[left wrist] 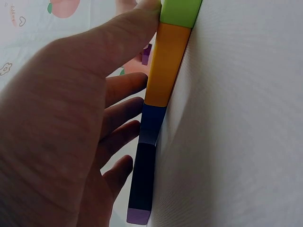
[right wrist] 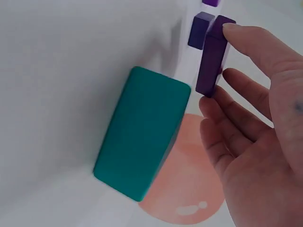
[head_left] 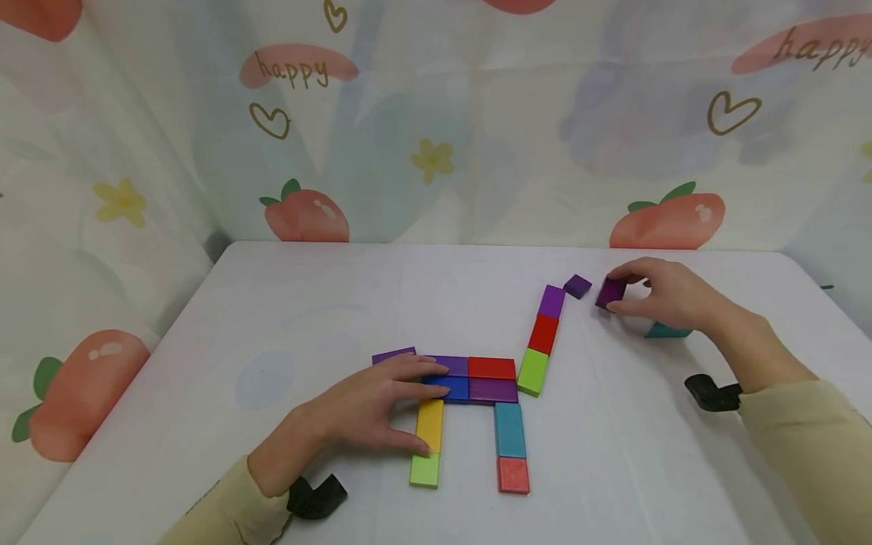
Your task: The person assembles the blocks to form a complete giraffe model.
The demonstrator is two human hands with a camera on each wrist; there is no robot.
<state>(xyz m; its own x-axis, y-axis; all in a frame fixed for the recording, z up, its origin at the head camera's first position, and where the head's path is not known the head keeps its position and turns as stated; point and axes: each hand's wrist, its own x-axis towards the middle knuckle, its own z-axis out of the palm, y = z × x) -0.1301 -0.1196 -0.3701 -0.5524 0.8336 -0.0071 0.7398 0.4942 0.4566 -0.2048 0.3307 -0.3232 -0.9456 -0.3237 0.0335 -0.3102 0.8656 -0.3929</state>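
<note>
My right hand (head_left: 671, 291) pinches a dark purple block (head_left: 610, 292) between thumb and fingers at the back right. In the right wrist view the thumb presses one end of it. Just left of it lies a small purple block (head_left: 577, 286). A teal block (head_left: 668, 331) is partly hidden under the right hand. My left hand (head_left: 364, 405) rests with spread fingers over flat blocks, its fingertips at a blue block (head_left: 458, 389) and its thumb near the joint of a yellow block (head_left: 430, 424) and a lime green block (head_left: 425, 471).
A slanting row with a purple, a red (head_left: 543, 334) and a green block runs up right of the middle group. Below that group stand a blue-teal block (head_left: 510, 430) and a light red block (head_left: 513, 475). A patterned curtain (head_left: 477, 121) borders the white table (head_left: 293, 303).
</note>
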